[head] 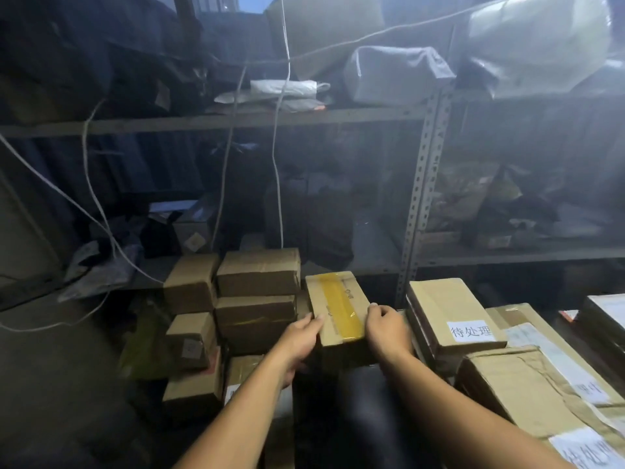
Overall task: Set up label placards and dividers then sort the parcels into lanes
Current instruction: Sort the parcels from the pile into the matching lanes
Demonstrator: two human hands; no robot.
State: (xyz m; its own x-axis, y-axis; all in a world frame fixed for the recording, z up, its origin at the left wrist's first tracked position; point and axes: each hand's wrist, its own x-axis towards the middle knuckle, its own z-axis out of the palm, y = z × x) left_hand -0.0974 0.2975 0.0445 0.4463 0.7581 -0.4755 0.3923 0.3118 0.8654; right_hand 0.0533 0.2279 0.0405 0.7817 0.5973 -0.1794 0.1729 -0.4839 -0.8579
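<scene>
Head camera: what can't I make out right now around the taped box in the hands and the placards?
All in the head view:
- Taped box: its underside and what lies below it, hidden by the left hand, the right hand and the box itself.
- Bottom-right placard: text cut by the frame edge.
- Sticker on small left box: too small, blurred.
- Shelf contents: dim, hazy.

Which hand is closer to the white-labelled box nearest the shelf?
Right. The right hand grips the taped box beside the labelled box; the left hand holds its far side.
</scene>
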